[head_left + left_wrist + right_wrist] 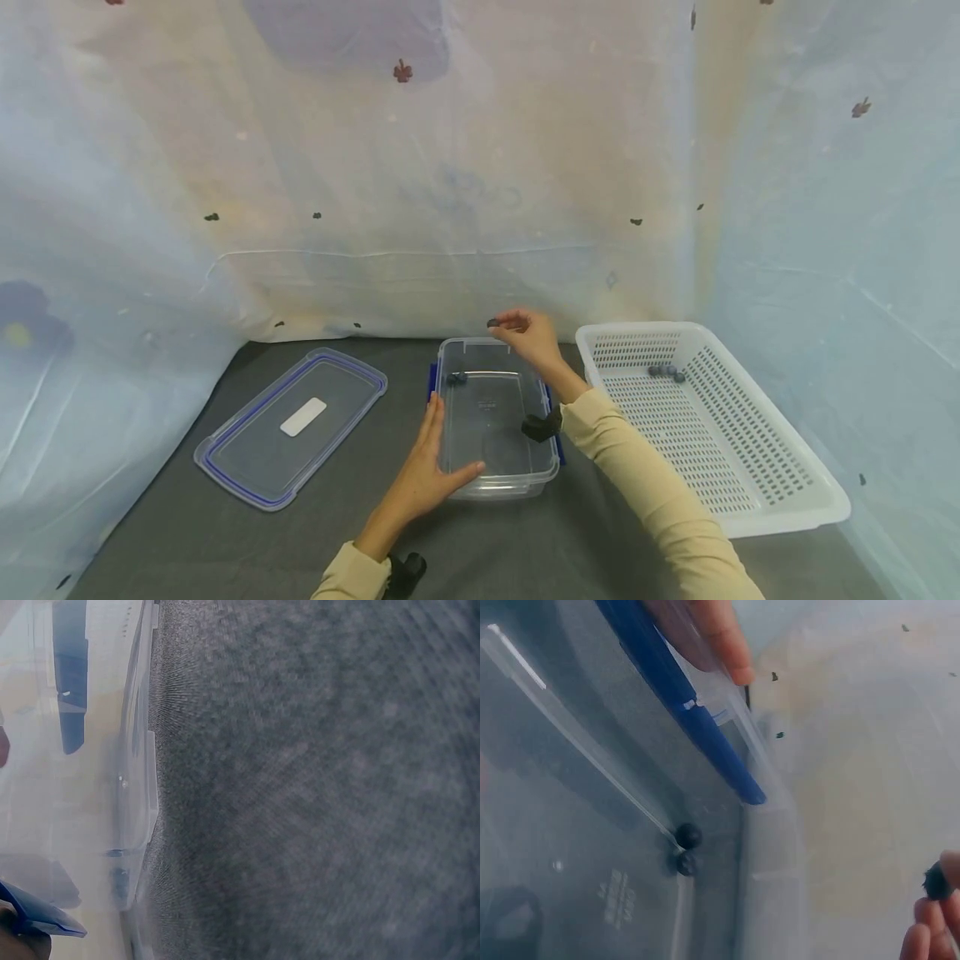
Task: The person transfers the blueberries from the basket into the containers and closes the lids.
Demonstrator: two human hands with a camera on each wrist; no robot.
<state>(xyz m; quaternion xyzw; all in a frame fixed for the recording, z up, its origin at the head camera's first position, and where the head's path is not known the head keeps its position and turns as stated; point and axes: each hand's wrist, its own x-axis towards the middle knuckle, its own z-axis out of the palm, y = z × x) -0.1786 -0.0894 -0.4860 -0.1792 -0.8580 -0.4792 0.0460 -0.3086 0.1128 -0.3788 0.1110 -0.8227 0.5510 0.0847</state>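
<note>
My right hand point(534, 337) pinches a dark blueberry point(492, 323) between thumb and fingers, above the far end of a clear plastic container point(495, 482) with blue side clips. The same blueberry point(936, 881) shows at the right edge of the right wrist view. Two more blueberries point(688, 835) lie together on the container's floor, near its far left corner. Along the container's left side rests my left hand point(422, 479), fingers straight against the wall and thumb spread over the front left corner. Part of a blue clip point(69, 675) shows through the clear wall in the left wrist view.
On the right stands a white perforated basket point(787, 523) with several blueberries point(666, 372) near its far end. A clear lid point(258, 454) with a blue seal and a white label lies to the left on the dark cloth point(247, 550). A patterned curtain point(450, 283) hangs behind.
</note>
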